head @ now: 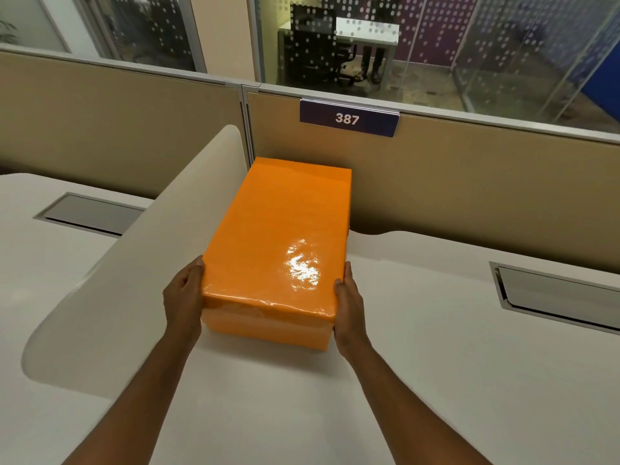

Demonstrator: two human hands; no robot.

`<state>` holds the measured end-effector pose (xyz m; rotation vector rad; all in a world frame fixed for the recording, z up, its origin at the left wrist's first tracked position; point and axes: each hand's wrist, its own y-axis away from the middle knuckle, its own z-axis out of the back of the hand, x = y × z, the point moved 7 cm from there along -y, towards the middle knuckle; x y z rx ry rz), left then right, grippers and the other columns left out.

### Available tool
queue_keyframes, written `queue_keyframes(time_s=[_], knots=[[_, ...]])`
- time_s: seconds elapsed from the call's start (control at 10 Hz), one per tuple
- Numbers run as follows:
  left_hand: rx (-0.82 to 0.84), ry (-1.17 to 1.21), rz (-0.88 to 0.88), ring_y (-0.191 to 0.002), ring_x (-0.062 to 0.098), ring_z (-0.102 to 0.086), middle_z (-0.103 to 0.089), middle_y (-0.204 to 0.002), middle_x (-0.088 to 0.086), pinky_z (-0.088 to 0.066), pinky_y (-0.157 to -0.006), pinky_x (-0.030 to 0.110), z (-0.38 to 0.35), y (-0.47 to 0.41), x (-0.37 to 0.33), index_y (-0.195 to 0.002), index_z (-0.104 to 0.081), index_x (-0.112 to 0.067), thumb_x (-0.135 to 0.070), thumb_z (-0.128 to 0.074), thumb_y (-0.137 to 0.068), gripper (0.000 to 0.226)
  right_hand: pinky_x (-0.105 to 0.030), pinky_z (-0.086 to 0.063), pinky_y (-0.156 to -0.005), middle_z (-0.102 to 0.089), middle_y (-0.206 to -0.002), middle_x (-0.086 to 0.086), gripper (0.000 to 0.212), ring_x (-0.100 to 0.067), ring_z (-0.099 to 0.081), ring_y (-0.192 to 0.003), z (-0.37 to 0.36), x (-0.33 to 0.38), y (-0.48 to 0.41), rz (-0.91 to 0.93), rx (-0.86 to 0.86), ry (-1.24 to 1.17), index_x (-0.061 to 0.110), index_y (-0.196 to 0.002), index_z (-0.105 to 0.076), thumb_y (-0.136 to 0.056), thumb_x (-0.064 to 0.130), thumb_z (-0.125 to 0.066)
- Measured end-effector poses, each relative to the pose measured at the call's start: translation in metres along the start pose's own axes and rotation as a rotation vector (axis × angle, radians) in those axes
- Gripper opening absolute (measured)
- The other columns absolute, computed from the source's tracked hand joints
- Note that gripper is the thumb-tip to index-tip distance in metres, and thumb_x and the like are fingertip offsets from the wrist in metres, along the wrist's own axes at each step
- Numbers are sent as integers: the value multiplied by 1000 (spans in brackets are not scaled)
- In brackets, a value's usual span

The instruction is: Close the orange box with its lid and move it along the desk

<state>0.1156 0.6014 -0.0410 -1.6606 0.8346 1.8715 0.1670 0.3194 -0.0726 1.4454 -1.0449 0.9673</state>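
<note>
The orange box sits on the white desk with its glossy orange lid on top, covering it fully. The box runs lengthwise away from me, and its far end reaches close to the tan partition. My left hand presses flat against the near left side of the box and lid. On the near right side my right hand does the same. Both hands clasp the box between them near its front corners.
A curved white divider panel stands just left of the box. The tan partition with a "387" sign closes the desk's far edge. Grey cable hatches lie at the left and right.
</note>
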Motion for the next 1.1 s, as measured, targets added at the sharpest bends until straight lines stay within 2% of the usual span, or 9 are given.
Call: queue_keyframes(time_s=[0.1,0.2,0.3,0.4,0.5,0.6,0.8,1.0,1.1], knots=[[-118,-20,3,-69,11,-52,-58,-74,-1,-40,-73,33,4,0,-3,-73,-63,-25,-38,-49,-96,29,-25,-51,-78,-45,-133,8,49,-14,-56,-109,-4,-1,3,2,-8,31,36,-148,-17,-101,35,-30],[-299,-29,61,-58,12,-46,-49,-61,1,-38,-63,31,14,-2,5,-64,-56,-14,-48,-48,-93,46,-20,-48,-74,-44,-133,9,48,-9,-54,-103,-9,1,2,5,-13,78,35,-148,-16,-102,35,-28],[-343,-18,44,-64,14,-50,-54,-66,1,-40,-64,30,17,0,9,-77,-63,-9,-49,-49,-92,46,-25,-49,-80,-43,-141,4,49,-14,-53,-108,-14,4,-2,9,-10,123,35,-149,-14,-101,36,-27],[-322,-42,-50,-88,19,-58,-64,-94,4,-47,-79,34,16,8,9,-105,-67,-7,-46,-55,-90,44,-32,-47,-89,-37,-150,2,51,-17,-49,-114,-23,7,-7,16,-1,194,35,-150,-10,-101,38,-25],[-324,-94,-80,-91,20,-58,-63,-100,4,-47,-82,35,17,9,8,-111,-65,-10,-47,-54,-91,44,-34,-47,-93,-35,-152,1,51,-20,-48,-120,-28,9,-9,16,-1,215,35,-150,-10,-101,37,-24],[-361,-177,-96,-84,23,-59,-65,-94,10,-45,-79,35,21,5,5,-104,-65,-6,-50,-52,-91,47,-45,-46,-102,-33,-154,1,51,-24,-47,-127,-31,5,-12,10,-17,216,37,-150,-9,-101,40,-24],[-460,-264,-149,-82,32,-63,-68,-92,21,-45,-74,34,22,6,-6,-97,-66,0,-48,-55,-89,50,-52,-43,-105,-31,-154,-3,53,-29,-43,-132,-40,3,-13,-10,-10,190,40,-149,-6,-100,44,-24],[-545,-275,-120,-111,38,-58,-63,-118,25,-45,-95,45,25,24,-8,-119,-57,4,-44,-52,-92,55,-52,-37,-109,-16,-160,0,59,-31,-34,-139,-40,11,-3,-58,46,257,41,-148,6,-98,49,-24],[-567,-280,-213,-114,39,-56,-61,-121,26,-44,-96,45,22,36,-8,-122,-55,5,-36,-47,-96,49,-51,-36,-110,-14,-161,0,63,-31,-32,-141,-29,9,-1,-81,40,251,41,-148,7,-95,54,-25]])
